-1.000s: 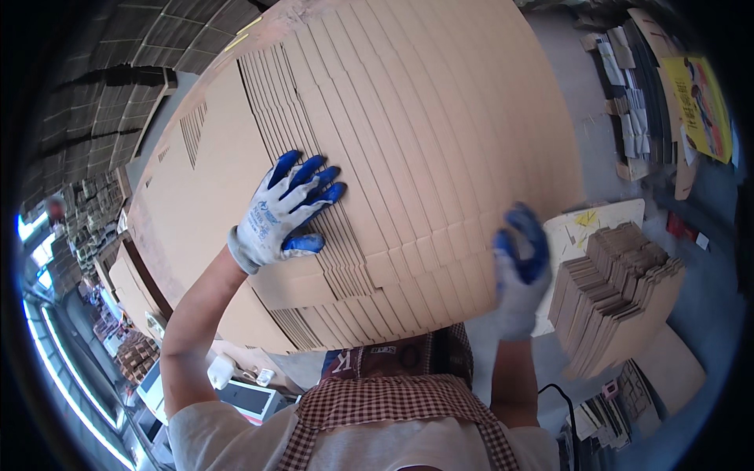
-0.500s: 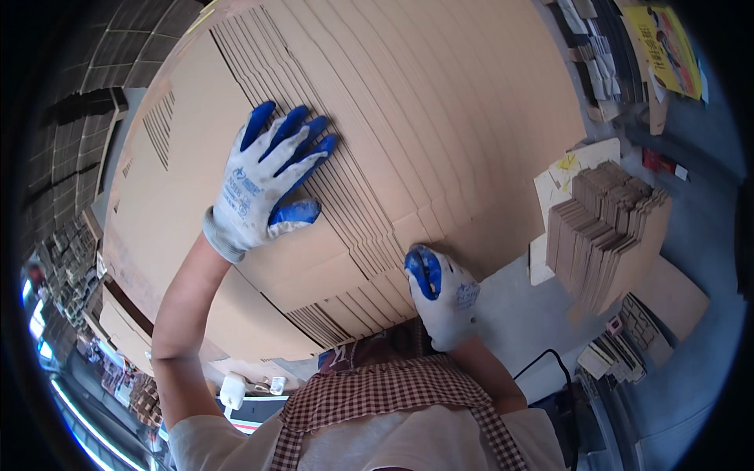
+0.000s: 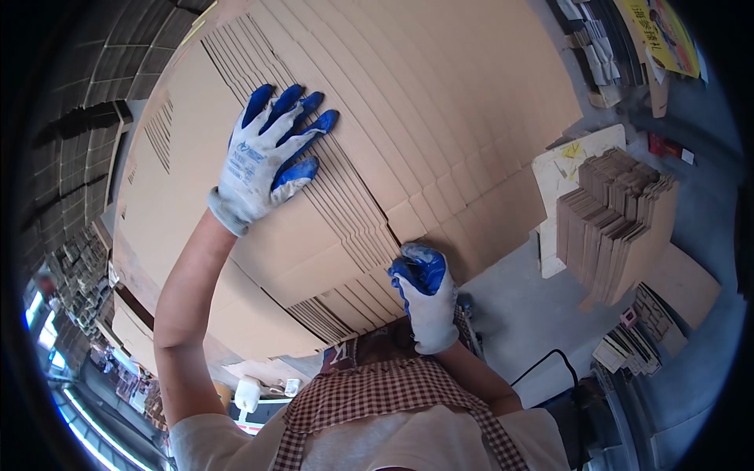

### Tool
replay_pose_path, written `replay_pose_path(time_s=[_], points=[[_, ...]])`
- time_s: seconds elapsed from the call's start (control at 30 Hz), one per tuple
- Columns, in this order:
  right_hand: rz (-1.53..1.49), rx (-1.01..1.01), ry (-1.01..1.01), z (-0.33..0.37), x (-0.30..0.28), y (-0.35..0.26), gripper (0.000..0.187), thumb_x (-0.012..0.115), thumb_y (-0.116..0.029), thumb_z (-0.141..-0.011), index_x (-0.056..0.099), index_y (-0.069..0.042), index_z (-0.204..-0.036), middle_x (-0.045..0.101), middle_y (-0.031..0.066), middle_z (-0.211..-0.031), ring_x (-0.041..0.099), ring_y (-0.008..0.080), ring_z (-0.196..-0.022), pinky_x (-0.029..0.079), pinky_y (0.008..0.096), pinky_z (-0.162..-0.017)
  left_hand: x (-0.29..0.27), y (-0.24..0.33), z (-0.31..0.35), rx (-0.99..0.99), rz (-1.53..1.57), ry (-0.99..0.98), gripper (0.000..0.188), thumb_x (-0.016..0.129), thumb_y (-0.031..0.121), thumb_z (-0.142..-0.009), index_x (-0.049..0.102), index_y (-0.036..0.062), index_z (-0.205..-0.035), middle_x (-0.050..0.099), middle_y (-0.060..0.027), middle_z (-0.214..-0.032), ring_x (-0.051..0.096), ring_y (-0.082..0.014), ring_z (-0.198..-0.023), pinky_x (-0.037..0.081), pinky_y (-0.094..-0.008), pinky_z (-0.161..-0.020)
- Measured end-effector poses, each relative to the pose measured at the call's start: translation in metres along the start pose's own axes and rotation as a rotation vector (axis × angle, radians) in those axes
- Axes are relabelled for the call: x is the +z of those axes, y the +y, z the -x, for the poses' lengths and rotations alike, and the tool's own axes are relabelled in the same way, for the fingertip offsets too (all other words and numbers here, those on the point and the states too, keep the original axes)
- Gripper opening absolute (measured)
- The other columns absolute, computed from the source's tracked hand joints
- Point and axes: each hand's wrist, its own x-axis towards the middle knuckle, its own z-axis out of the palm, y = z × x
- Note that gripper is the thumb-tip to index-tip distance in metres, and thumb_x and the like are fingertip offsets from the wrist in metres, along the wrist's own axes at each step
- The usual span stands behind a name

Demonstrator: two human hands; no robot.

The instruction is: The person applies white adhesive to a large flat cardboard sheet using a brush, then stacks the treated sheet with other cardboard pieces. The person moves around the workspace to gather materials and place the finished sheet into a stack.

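Observation:
A fanned spread of flat brown cardboard sheets covers the surface in front of me, their edges overlapping like steps. My left hand, in a white glove with blue-coated fingers, lies spread and open on the overlapping edges. At the sheets' near edge is my right hand, in a matching glove. Its fingers are curled in beside the lower corner of a sheet, and whatever they may hold is hidden. A dark gap shows between two sheets just above this hand.
On the right stands a stack of small folded cardboard pieces on a pale board. A yellow printed sheet is at the upper right. Dark bundled stacks line the left. A black cable loops at lower right.
My left hand has slid slightly farther from me over the sheets. My right hand has shifted a little left and turned, its fingers still curled. A dark gap between two sheets has widened.

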Motion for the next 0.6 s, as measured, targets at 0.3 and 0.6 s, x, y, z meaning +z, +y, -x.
replay_pose_path(time_s=[0.3,0.6], points=[[-0.194,-0.074,-0.052,-0.013,-0.002,0.009,0.025,0.059,0.006,-0.09,0.054,-0.006,-0.111,0.062,0.002,-0.087,0.053,0.0043,-0.065,0.043,0.0186,-0.054,-0.009,0.001,-0.01,-0.027,-0.003,-0.04,0.052,0.049,0.05,-0.091,0.063,0.0159,-0.128,0.052,-0.0119,-0.139,0.044,-0.034,-0.132,0.028,-0.0519,-0.113],[-0.128,-0.02,-0.03,-0.013,-0.003,-0.002,0.024,0.057,0.009,-0.09,0.054,-0.006,-0.109,0.063,0.0032,-0.088,0.055,0.0046,-0.066,0.043,0.0187,-0.052,-0.011,0.01,-0.021,-0.059,-0.012,-0.02,0.046,0.065,0.046,-0.084,0.069,0.0097,-0.113,0.056,-0.0136,-0.132,0.049,-0.033,-0.126,0.037,-0.0493,-0.105]])
